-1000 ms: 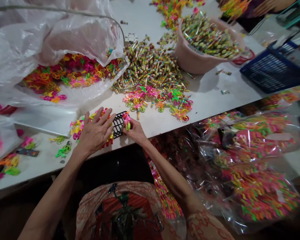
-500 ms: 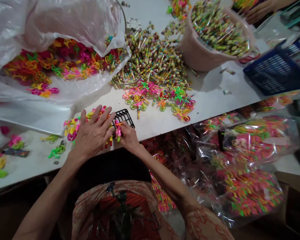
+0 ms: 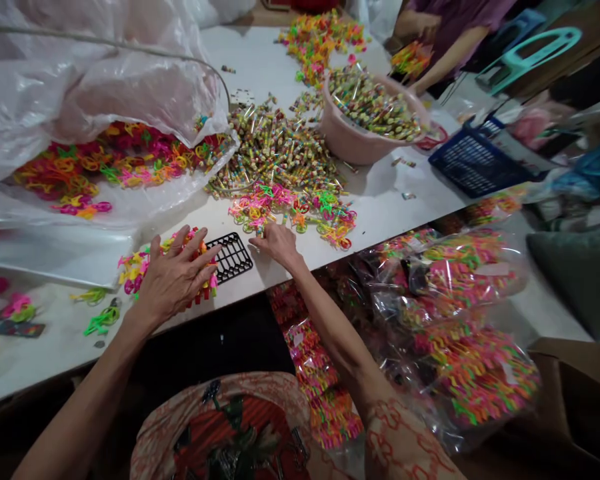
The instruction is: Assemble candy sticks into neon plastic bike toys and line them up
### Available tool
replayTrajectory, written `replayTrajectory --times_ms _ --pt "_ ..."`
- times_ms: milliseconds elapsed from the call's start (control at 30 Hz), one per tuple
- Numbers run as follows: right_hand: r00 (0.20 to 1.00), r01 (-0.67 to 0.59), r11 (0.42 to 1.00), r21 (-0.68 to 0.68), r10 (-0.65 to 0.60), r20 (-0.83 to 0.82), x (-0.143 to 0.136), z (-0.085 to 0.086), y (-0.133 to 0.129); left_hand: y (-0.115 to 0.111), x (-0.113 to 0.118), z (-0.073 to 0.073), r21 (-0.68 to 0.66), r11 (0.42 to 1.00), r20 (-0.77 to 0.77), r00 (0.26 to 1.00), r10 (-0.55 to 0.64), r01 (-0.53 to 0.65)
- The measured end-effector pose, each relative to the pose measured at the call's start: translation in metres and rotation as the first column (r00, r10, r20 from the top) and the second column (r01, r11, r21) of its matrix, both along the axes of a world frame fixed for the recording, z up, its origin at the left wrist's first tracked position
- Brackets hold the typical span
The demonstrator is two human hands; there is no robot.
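Note:
My left hand (image 3: 173, 280) lies with fingers spread over a row of bright plastic pieces (image 3: 134, 268) in pink, yellow and red. These cover the left part of a black plastic grid tray (image 3: 234, 259), whose right part shows bare slots. My right hand (image 3: 280, 247) is right of the tray, at the near edge of a loose heap of small toy bicycles (image 3: 300, 203). Its fingers are bent together, and what they pinch, if anything, is hidden. Behind the bicycles spreads a big pile of small printed tubes in clear wrap (image 3: 285, 147).
Left is a large plastic bag (image 3: 180, 180) of coloured toys, with a white tray (image 3: 60, 257) before it. A pink tub (image 3: 360, 150) of tubes and a blue basket (image 3: 480, 160) stand right. Filled clear bags (image 3: 480, 373) lie below the table edge. Another person (image 3: 460, 47) works opposite.
My right hand has left the grid tray and moved right to the bicycle heap, uncovering the tray's slots. My left hand stays on the coloured pieces. The view has shifted.

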State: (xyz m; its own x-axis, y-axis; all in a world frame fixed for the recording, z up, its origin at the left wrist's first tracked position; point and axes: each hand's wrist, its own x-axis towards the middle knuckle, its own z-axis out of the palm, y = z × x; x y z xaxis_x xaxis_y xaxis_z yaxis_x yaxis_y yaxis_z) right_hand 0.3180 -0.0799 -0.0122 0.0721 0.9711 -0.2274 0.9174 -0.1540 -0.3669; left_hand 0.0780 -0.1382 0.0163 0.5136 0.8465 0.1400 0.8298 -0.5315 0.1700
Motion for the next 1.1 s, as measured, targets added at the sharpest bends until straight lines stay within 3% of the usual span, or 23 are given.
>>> replayTrajectory --times_ms 100,200,233,300,367,400,600,700,800,900,1100 --pt "0.997 0.074 0.997 0.002 -0.074 -0.032 0.003 -0.007 -0.011 -0.002 -0.003 0.000 0.005 1.000 -0.015 1.000 -0.024 0.025" --pt "0.941 0.157 0.983 -0.099 -0.179 -0.287 0.011 -0.010 -0.035 -0.006 -0.006 0.002 0.001 0.999 -0.051 0.997 -0.054 0.054" --pt "0.875 0.157 0.973 -0.167 -0.215 -0.434 0.014 -0.010 -0.043 -0.007 -0.006 0.003 0.000 0.998 -0.066 0.996 -0.059 0.059" --pt "0.658 0.108 0.957 -0.267 -0.271 -0.703 0.014 -0.010 -0.056 -0.009 -0.006 0.004 0.003 0.998 -0.091 0.994 -0.059 0.059" --pt "0.480 0.039 0.967 -0.254 -0.241 -0.844 0.005 -0.012 -0.060 -0.010 -0.006 0.005 0.022 0.998 -0.103 0.993 -0.048 0.051" --pt "0.441 0.019 0.977 -0.214 -0.200 -0.875 -0.002 -0.013 -0.060 -0.010 -0.005 0.005 0.033 0.998 -0.106 0.993 -0.045 0.049" --pt "0.379 -0.039 0.997 -0.072 -0.052 -0.924 -0.051 -0.025 -0.027 -0.009 -0.004 0.006 0.024 0.999 -0.128 0.991 -0.042 0.045" --pt "0.435 -0.086 0.996 0.026 0.061 -0.899 -0.065 -0.032 -0.010 -0.009 -0.003 0.007 0.000 0.999 -0.134 0.990 -0.041 0.041" --pt "0.628 -0.165 0.973 0.159 0.228 -0.744 -0.072 -0.034 0.001 -0.009 -0.001 0.008 -0.007 0.999 -0.129 0.991 -0.035 0.034" --pt "0.773 -0.307 0.933 0.186 0.358 -0.523 -0.075 -0.030 0.002 -0.009 0.000 0.008 -0.012 1.000 -0.103 0.994 -0.024 0.023" --pt "0.853 -0.460 0.882 0.098 0.470 -0.225 -0.081 -0.019 0.000 -0.007 -0.001 0.005 -0.025 0.998 -0.068 0.996 -0.050 0.049"
